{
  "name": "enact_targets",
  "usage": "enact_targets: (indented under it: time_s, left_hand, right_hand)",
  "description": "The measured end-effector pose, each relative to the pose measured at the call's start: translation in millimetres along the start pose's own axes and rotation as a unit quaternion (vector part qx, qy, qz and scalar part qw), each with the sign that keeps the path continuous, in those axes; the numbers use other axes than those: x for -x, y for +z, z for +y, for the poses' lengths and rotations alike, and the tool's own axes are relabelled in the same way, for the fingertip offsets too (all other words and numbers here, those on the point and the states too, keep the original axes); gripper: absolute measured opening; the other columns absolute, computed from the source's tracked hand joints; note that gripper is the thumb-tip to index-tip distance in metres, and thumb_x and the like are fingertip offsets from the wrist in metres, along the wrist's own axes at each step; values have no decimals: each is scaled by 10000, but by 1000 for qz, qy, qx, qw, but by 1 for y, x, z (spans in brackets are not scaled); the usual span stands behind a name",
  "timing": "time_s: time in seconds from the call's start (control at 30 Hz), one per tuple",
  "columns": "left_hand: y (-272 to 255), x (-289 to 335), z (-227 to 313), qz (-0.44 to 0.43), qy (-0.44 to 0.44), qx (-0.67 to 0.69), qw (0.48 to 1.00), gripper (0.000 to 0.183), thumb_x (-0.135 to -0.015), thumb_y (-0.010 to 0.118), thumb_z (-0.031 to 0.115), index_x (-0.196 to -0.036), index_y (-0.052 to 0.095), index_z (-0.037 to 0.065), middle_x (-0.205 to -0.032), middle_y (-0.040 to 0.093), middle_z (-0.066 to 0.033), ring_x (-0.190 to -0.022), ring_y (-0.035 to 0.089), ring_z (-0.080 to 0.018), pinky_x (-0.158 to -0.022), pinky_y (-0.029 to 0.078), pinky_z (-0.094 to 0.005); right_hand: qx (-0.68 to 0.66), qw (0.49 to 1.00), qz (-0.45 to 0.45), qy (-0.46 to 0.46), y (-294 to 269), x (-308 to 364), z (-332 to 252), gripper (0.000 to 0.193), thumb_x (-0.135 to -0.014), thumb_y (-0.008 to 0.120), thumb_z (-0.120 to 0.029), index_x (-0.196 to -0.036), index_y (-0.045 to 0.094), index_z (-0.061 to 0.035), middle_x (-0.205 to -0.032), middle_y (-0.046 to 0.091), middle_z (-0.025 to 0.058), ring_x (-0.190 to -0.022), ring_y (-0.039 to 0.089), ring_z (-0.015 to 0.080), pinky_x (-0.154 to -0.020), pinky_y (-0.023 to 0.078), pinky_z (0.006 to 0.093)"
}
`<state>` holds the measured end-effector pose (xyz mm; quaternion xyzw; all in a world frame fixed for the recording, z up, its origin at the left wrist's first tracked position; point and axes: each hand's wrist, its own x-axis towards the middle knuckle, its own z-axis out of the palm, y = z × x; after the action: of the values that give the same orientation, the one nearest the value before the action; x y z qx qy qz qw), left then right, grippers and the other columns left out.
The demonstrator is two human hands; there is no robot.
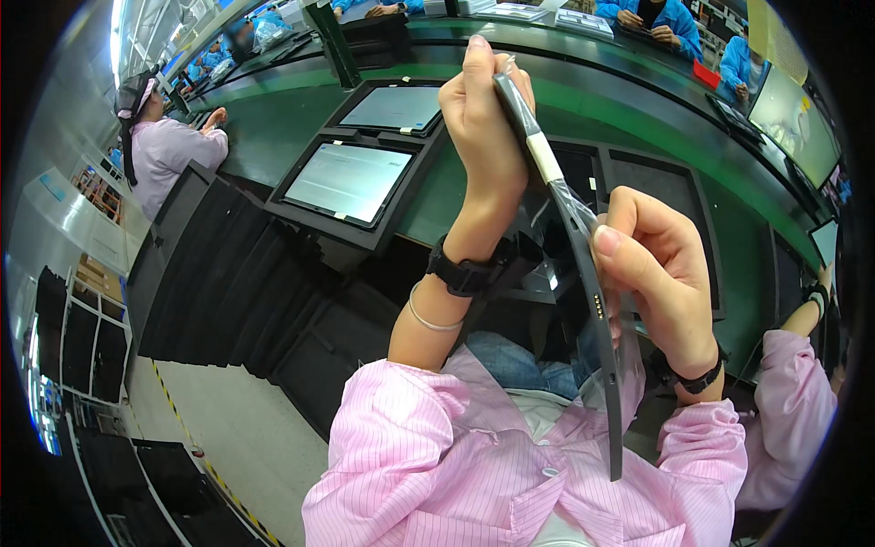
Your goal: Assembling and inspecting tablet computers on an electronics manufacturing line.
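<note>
A thin dark tablet (597,305) stands almost edge-on in front of my chest, its long side running from upper left to lower right. My left hand (483,128) is closed around its upper end, thumb pointing up. Part way down that edge sits a strip of whitish tape (544,157). Clear plastic film (574,208) lies wrinkled along the edge below the tape. My right hand (663,273) pinches at this film with thumb and forefinger, beside the tablet's right face. Small gold contacts show on the edge. The tablet's broad faces are mostly out of sight.
Two lit tablets (349,180) lie in black trays at the left on the green bench. More black trays (665,178) sit behind my right hand. A tall stack of black trays (214,273) stands left. Co-workers sit at left (173,146), right (793,401) and across the line.
</note>
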<state>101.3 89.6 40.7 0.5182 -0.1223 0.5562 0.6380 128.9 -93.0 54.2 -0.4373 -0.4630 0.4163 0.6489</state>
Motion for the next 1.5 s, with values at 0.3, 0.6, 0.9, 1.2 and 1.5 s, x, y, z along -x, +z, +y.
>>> enact_targets:
  time_s: [0.3,0.6,0.9,1.2,1.5]
  left_hand:
    - [12,3,-9,33,-14,-30,999,500,-922,347,332,-492,363,77,-408,369,-28,-338,321,-82,-328,240,-208]
    - [21,5,-20,21,-30,-10,999,504,-921,355,333,-489,380,74,-415,378,-21,-343,325,-78,-331,235,-208]
    - [9,3,-14,37,-19,82,996,451,-929,365,326,-566,423,64,-435,374,-7,-366,362,-73,-345,280,-187]
    - [-117,5,1,-189,100,207,955,488,-955,143,301,-733,503,57,-596,518,-121,-495,476,-268,-488,436,-350]
    - [-137,36,-3,-206,63,174,961,487,-953,111,260,-747,525,108,-623,541,-71,-554,511,-235,-575,424,-344]
  right_hand:
    - [112,992,34,-36,-6,6,-7,218,-790,608,-33,-647,445,-36,-567,498,-17,-452,457,19,-401,346,168]
    - [79,996,24,-22,-18,0,-4,263,-872,534,-197,-675,446,-46,-571,460,-23,-433,447,32,-384,346,164]
    - [13,999,-21,42,-14,13,-8,197,-828,584,-176,-724,483,-43,-626,509,-11,-506,495,40,-453,392,170]
    - [371,890,-11,-265,-42,71,18,407,-573,788,-279,-888,664,-53,-937,627,68,-903,557,258,-744,454,333]
    - [277,904,-84,-315,-46,57,36,213,-622,741,-88,-806,658,-22,-766,640,64,-794,597,247,-678,465,315]
